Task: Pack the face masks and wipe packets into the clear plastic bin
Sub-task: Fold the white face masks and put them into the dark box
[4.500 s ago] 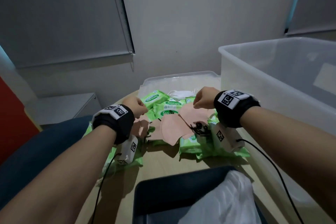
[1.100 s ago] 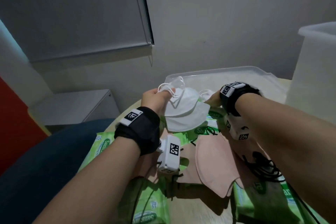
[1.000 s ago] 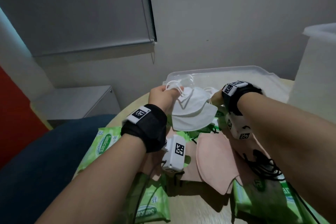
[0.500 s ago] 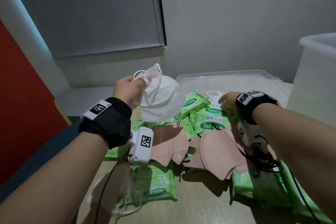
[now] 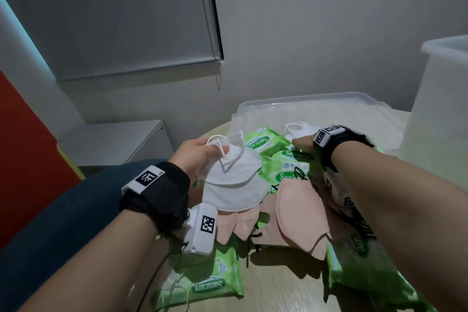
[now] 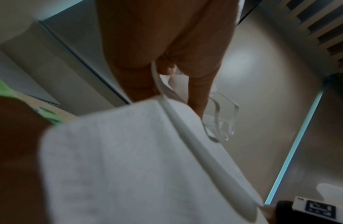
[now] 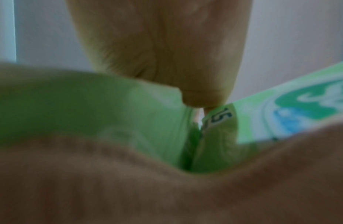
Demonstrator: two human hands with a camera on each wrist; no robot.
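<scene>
My left hand (image 5: 200, 156) pinches two stacked white face masks (image 5: 233, 185) by their upper edge and ear loops, holding them above the pile; the left wrist view shows the left hand (image 6: 167, 71) with fingers curled on the white masks (image 6: 128, 159). My right hand (image 5: 302, 143) is down among green wipe packets (image 5: 288, 170), just in front of another white mask (image 5: 301, 129). In the right wrist view its fingertips (image 7: 205, 98) meet a green packet (image 7: 220, 118); their grip is hidden. Pink masks (image 5: 301, 213) lie mid-table. The clear plastic bin (image 5: 440, 109) stands at the right.
A clear lid (image 5: 316, 106) lies flat behind the pile. More green packets lie at the front (image 5: 210, 281) and under my right forearm (image 5: 367, 268). A dark blue chair (image 5: 63, 210) is at the table's left edge, with a low grey cabinet (image 5: 114, 139) beyond.
My left hand lifted the two white masks up and left off the pile, then lowered them back over it. My right hand stayed low by the far white mask.
</scene>
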